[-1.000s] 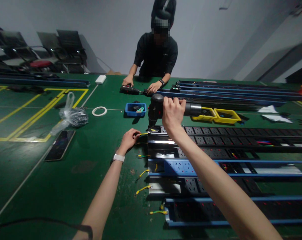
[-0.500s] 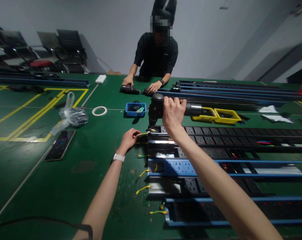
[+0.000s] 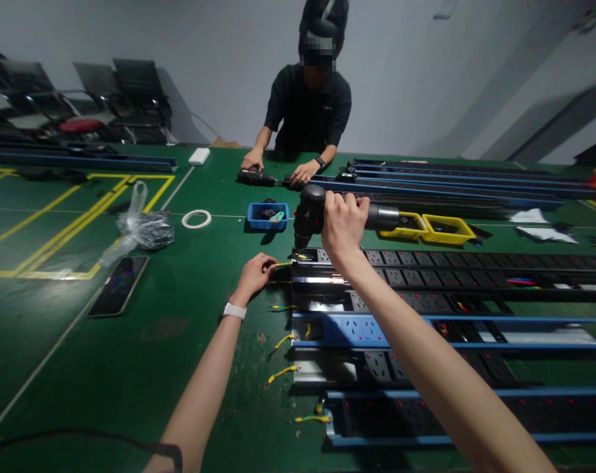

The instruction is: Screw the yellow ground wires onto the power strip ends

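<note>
My right hand (image 3: 343,226) is wrapped round a black electric screwdriver (image 3: 308,220), held tip-down over the left end of the farthest black power strip (image 3: 426,257). My left hand (image 3: 254,274), with a white watch at the wrist, pinches a yellow-green ground wire (image 3: 282,265) at that same end of the strip. More long power strips, black and blue (image 3: 376,332), lie in a row towards me, each with a short yellow-green wire sticking out on the left.
A person in black stands across the green table, hands on a screwdriver (image 3: 252,177) and long blue rails (image 3: 450,184). On the table lie a blue parts bin (image 3: 267,216), yellow bins (image 3: 440,228), a tape ring (image 3: 196,219), a plastic bag (image 3: 142,226) and a phone (image 3: 119,286).
</note>
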`<state>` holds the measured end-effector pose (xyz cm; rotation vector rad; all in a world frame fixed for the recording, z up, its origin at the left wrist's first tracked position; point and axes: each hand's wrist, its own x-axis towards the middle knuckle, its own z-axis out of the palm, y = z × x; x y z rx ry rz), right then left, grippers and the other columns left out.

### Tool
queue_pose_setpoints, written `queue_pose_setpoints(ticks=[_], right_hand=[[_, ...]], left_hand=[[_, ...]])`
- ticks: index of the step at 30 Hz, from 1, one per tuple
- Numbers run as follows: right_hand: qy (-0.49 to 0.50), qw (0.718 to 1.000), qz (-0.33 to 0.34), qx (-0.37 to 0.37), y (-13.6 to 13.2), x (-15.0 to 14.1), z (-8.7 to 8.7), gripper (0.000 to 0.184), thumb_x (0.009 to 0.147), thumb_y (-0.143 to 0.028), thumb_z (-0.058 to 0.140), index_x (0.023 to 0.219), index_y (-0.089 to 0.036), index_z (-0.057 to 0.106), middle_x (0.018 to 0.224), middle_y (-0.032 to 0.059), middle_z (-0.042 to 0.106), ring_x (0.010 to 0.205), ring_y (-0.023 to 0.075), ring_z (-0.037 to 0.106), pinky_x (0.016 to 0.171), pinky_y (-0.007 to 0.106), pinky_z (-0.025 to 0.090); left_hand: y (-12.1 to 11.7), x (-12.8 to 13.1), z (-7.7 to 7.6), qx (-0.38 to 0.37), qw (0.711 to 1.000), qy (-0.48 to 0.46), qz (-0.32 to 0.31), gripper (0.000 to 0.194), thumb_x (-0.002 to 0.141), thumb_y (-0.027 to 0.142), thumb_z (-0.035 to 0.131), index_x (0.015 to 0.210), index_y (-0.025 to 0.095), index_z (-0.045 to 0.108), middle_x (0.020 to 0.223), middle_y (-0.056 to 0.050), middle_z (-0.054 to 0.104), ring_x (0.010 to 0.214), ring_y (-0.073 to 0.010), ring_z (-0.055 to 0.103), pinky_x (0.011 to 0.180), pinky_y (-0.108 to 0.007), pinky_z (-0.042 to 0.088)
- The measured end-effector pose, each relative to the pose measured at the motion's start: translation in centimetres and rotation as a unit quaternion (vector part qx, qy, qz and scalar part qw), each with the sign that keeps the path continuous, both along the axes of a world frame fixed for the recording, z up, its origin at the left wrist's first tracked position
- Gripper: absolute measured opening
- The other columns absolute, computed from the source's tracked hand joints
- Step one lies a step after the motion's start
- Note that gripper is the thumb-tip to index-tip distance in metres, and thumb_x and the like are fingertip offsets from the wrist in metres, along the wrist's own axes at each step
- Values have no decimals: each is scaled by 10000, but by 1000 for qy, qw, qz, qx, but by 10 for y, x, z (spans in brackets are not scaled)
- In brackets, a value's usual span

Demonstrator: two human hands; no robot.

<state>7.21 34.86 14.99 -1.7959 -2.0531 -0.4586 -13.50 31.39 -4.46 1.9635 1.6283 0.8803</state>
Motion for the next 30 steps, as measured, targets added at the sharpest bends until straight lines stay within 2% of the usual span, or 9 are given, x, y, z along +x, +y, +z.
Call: queue_pose_setpoints(ticks=[30], right_hand=[[12, 1000, 13, 6, -2, -2, 1, 368, 951, -129, 263, 1050, -126, 617, 994, 137, 657, 1013, 191, 479, 948, 367, 262]], left_hand=[[0, 0, 0, 8, 1000, 0, -3, 468, 926, 568, 463, 996, 188, 726, 955, -60, 643, 743, -110, 548, 724, -232, 416]])
